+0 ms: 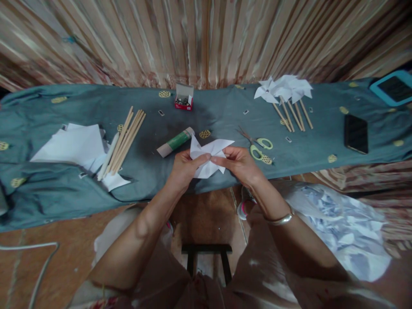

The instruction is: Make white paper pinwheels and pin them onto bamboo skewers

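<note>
A white paper pinwheel [206,169], folded into pointed blades, is held above the front edge of the cloth-covered table. My left hand [186,166] pinches it from the left, with the thumb pressed at its centre. From the right, my right hand [240,163] grips the same paper, its thumb meeting the left thumb at the middle. Just behind my left hand lies a green and white glue stick [176,141]. Scissors with pale green handles [255,143] rest close to my right hand, blades pointing away.
Several wooden sticks [127,139] lie beside white paper sheets [72,146] on the left. A small red box [184,103] of metal pins stands open at the back. Finished pinwheels on sticks [286,92], a black phone [355,134] and a blue-framed device [394,88] occupy the right.
</note>
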`<state>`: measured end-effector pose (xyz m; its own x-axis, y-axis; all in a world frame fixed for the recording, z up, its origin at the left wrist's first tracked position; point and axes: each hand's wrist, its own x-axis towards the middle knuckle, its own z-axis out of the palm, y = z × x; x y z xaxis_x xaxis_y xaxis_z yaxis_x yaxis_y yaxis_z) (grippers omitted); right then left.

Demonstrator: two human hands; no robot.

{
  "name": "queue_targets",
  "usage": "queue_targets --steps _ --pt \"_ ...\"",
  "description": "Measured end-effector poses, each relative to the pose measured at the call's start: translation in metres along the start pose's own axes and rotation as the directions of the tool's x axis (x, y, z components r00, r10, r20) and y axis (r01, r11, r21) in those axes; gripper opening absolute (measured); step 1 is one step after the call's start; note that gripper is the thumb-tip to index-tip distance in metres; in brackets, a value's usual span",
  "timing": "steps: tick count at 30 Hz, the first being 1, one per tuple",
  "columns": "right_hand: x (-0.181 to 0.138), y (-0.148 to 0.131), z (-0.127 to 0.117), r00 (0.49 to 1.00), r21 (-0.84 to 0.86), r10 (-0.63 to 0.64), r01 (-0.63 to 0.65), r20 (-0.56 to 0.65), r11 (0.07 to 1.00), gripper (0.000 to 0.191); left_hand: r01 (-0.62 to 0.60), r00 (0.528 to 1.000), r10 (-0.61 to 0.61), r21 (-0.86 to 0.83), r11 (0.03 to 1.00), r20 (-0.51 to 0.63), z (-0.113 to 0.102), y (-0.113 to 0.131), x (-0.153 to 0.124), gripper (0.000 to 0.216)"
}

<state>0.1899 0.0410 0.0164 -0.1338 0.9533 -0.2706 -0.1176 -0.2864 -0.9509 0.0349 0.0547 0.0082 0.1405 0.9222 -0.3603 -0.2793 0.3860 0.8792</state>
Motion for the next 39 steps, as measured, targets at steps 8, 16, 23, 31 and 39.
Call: queue_targets --steps 8,16,23,31,39 --pt "-0.001 0.000 -0.003 1.000 -0.031 0.019 -0.019 0.000 0.999 0.033 0.015 1.000 -0.015 -0.018 1.000 0.021 0.001 -0.002 0.000 0.029" --pt "0.002 0.001 -0.001 0.999 -0.015 0.019 -0.020 -0.034 1.000 0.035 0.001 1.000 -0.001 -0.010 1.000 0.018 0.000 -0.003 0.000 0.033" --pt "0.008 -0.002 0.003 0.999 0.049 0.013 -0.012 -0.037 0.999 0.033 -0.008 0.998 0.012 -0.069 0.998 0.058 -0.003 0.001 -0.003 0.035" --pt "0.016 -0.003 -0.001 0.995 0.037 -0.009 0.013 -0.097 0.999 0.031 -0.151 0.988 0.149 -0.051 0.987 -0.030 -0.030 0.024 0.002 0.036" --pt "0.014 -0.004 -0.003 0.991 0.042 0.000 0.006 -0.136 0.999 0.033 -0.266 0.761 0.611 0.753 0.602 -0.220 -0.105 0.054 0.023 0.019"
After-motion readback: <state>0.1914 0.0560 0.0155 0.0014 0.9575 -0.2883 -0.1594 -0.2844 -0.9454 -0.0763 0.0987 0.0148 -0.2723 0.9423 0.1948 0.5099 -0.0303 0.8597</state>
